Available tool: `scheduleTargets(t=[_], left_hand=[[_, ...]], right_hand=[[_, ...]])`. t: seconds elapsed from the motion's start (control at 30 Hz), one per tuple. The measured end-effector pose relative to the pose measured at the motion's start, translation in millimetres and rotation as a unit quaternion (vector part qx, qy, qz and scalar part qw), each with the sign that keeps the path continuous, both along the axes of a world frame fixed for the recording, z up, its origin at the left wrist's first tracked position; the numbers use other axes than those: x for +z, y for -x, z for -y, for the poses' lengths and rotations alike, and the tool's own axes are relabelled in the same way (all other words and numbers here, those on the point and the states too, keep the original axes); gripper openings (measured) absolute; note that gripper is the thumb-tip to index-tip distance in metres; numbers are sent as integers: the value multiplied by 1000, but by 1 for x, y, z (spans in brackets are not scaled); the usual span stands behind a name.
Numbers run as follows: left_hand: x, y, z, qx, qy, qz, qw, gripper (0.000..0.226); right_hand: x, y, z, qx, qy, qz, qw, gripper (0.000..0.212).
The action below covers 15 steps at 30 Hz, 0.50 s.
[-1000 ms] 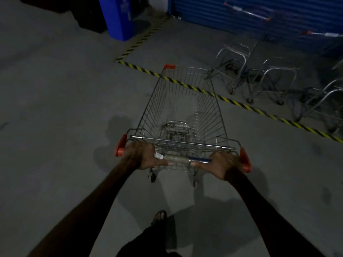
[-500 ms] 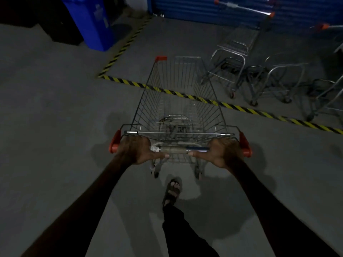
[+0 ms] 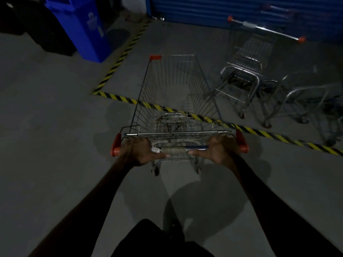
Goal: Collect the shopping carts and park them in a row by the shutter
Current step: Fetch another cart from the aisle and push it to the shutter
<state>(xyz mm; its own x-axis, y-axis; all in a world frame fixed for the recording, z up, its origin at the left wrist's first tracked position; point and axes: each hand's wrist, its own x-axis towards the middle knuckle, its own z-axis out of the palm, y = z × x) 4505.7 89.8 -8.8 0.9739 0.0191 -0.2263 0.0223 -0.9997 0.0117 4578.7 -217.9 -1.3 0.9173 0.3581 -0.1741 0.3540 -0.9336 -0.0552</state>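
Note:
A wire shopping cart (image 3: pixel 148 101) with red corner caps stands in front of me, its basket empty and its nose over the yellow-black floor stripe (image 3: pixel 269 135). My left hand (image 3: pixel 138 152) grips the left end of the cart's handle bar (image 3: pixel 178 149). My right hand (image 3: pixel 220 151) grips the right end. Beyond the stripe, to the right, a parked cart (image 3: pixel 248 58) faces the blue shutter (image 3: pixel 232 10), and more cart frames (image 3: pixel 304 101) stand beside it.
A blue bin (image 3: pixel 83 28) and dark bins (image 3: pixel 42 32) stand at the far left. A second striped line (image 3: pixel 122 54) runs toward the shutter's left corner. Open concrete floor (image 3: pixel 55 145) lies left of my cart. My dark-clad leg (image 3: pixel 157 242) shows at the bottom.
The cart has rolled forward across the striped line, closer to the shutter and the parked carts. Both hands kept their hold on the handle bar.

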Motion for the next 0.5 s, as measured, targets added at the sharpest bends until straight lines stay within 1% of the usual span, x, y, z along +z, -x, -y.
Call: scheduleTargets(t=[0.07,0.13,0.2,0.23,0.33,0.4,0.5], left_hand=[[-2,-41,-20,1,5,-2,1000,92],[-6,-85,-41,-1,3,-5,1000,86],[-7,-131,-62,-9,0,-6,1000,86],[-7,-156,-73,-15,-1,-8,1000,89],[-9,-232,-109,-29,-2,-3,1000,97],[-10,-283,-132,-32,-6,5,999,97],[-11,-360,-163,-39,7,7,999,95]], right_hand=[[-2,-38,-18,6,-3,30,1000,93],[-8,-78,-38,11,-19,44,999,97],[-13,-121,-58,9,-45,65,997,100],[-15,-145,-70,6,-44,70,997,102],[-17,-216,-103,-1,-6,60,998,105],[-16,-264,-126,-2,15,42,999,104],[-12,-330,-156,-17,18,34,999,109]])
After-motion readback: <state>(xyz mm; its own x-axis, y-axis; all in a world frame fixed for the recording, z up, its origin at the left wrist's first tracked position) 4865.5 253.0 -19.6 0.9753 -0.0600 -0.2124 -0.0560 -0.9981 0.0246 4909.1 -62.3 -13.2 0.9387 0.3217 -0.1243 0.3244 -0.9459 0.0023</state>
